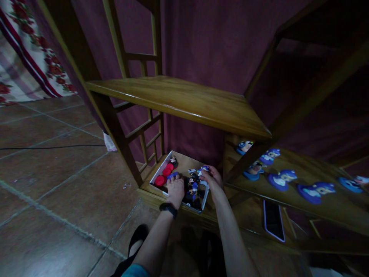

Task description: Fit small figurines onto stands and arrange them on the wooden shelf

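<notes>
A tiled floor (57, 173) spreads to your left, and a maroon curtain (198, 50) hangs behind the wooden shelf unit (118, 150) in front of you. A floral curtain (37, 50) hangs at the far left. A glossy shelf board (178, 100) juts out above your work, and a lower side shelf (311, 169) runs off to the right, bearing blue-based figurines (282, 179) spaced apart. Below that shelf lies a dark, purple-rimmed rectangular object (273, 221).

The shallow cardboard box (184, 161) sits on the unit's low ledge, directly under the board, with both your hands at it. Your left hand (175, 187), with a black wristband (168, 209) on the wrist, reaches over the near wall, fingers bent down at a small blue-purple piece (172, 176); you cannot tell whether it is gripped. Your right hand (213, 179) curves over the right side, fingertips at a blue-and-white figurine (204, 168); whether they hold it or only touch it cannot be told.

Between your hands, dark figurines (191, 184) crowd the box's right half. Red discs (160, 180) line its left wall, beside a small black figure (173, 161) in the far-left corner.
</notes>
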The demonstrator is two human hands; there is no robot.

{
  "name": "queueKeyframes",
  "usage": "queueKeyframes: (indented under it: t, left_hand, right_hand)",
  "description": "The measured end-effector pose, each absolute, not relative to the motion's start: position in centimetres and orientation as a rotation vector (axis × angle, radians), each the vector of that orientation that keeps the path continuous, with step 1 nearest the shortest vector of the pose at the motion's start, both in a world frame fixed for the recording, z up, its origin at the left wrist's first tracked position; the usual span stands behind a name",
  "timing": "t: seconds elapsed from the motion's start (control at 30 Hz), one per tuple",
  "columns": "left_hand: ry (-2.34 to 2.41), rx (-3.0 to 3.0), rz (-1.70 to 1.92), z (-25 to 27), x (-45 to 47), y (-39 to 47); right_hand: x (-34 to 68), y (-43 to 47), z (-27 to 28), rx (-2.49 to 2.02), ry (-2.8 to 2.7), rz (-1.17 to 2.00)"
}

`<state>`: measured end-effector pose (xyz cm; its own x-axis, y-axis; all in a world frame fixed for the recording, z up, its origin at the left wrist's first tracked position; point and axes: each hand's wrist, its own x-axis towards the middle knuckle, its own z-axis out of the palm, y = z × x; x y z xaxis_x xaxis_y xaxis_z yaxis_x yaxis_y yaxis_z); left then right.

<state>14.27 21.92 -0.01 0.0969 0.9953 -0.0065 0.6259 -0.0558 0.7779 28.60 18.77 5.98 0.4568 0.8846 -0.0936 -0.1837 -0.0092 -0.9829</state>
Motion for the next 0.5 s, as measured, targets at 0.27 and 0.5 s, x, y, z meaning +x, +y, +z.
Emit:
queueKeyframes:
  t: [0.27,0.5]
  left_hand:
    - [1.636,1.783,0.641,0.7,14.0,21.8]
    - [1.406,1.291,0.952,2.2,13.9,22.5]
  right_hand:
    - [28.7,18.8,5.8,-1.303,-0.694,0.982]
    - [28.0,18.8,5.8,-1.314,-0.711,0.98]
